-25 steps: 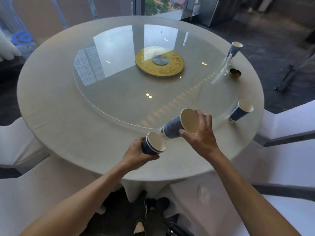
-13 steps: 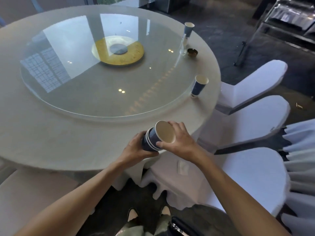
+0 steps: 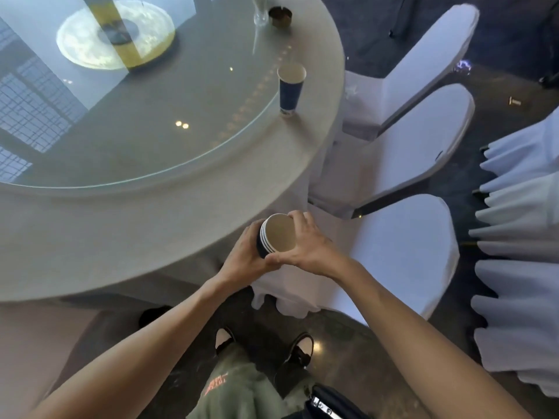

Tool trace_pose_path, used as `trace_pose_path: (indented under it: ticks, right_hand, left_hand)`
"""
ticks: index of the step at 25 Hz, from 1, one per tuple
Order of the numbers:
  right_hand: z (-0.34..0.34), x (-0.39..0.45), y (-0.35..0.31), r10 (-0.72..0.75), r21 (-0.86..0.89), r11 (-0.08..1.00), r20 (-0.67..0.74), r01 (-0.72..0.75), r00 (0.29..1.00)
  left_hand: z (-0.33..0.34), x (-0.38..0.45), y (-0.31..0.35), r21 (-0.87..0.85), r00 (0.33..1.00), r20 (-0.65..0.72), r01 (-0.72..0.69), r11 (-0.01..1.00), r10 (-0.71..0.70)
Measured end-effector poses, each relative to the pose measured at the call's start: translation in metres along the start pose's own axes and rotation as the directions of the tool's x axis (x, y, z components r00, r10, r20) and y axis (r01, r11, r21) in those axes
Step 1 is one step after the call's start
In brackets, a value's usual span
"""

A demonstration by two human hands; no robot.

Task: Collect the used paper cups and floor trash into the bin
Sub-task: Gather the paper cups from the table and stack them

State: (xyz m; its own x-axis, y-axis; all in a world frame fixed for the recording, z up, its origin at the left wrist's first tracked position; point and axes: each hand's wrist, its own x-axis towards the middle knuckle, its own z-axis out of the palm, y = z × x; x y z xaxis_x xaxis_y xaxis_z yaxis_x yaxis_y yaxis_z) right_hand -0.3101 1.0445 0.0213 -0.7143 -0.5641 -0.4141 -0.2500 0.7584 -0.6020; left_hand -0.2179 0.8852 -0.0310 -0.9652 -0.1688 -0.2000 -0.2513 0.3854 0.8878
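Head view: we hold the nested cup stack (image 3: 276, 237) off the worktop (image 3: 90, 231) edge, left hand (image 3: 245, 258) wrapped around its wall, right hand (image 3: 305, 246) closed over the rim. The standing cup (image 3: 291, 90) lies ahead and slightly right, upright, nearer our right hand; no bin visible

Glass (image 3: 260, 10) cut off at top edge; table (image 3: 90, 237) edge blurred.

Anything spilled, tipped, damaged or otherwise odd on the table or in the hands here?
Nothing stands out. The nested cup stack is held between the left hand and right hand, tilted but with no spill visible. The lone paper cup stands upright on the table.
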Motion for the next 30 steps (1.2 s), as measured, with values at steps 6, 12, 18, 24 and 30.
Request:
trace_pose_path:
  ticks: [6,12,18,24,30]
  right_hand:
    - [0.014,0.006,0.055,0.076,0.136,0.986,0.114,-0.091,0.991]
    - [0.055,0.063,0.118,0.337,0.239,0.920,-0.074,-0.311,0.939]
    - [0.138,0.124,0.184,0.421,0.140,0.901,-0.050,-0.411,0.906]
    - [0.237,0.185,0.238,0.351,-0.017,0.936,0.009,-0.351,0.936]
    - [0.292,0.215,0.264,0.269,-0.240,0.934,-0.009,-0.263,0.963]
  left_hand:
    - [0.046,0.005,-0.029,-0.027,0.998,0.022,0.060,0.998,-0.059]
    - [0.062,0.035,-0.095,0.004,0.992,-0.002,0.127,0.992,-0.127]
    - [0.081,0.050,-0.180,-0.008,0.973,-0.009,0.230,0.973,-0.230]
    - [0.099,0.065,-0.256,0.041,0.968,-0.023,0.251,0.967,-0.250]
    - [0.107,0.076,-0.299,0.046,0.971,0.012,0.237,0.970,-0.238]
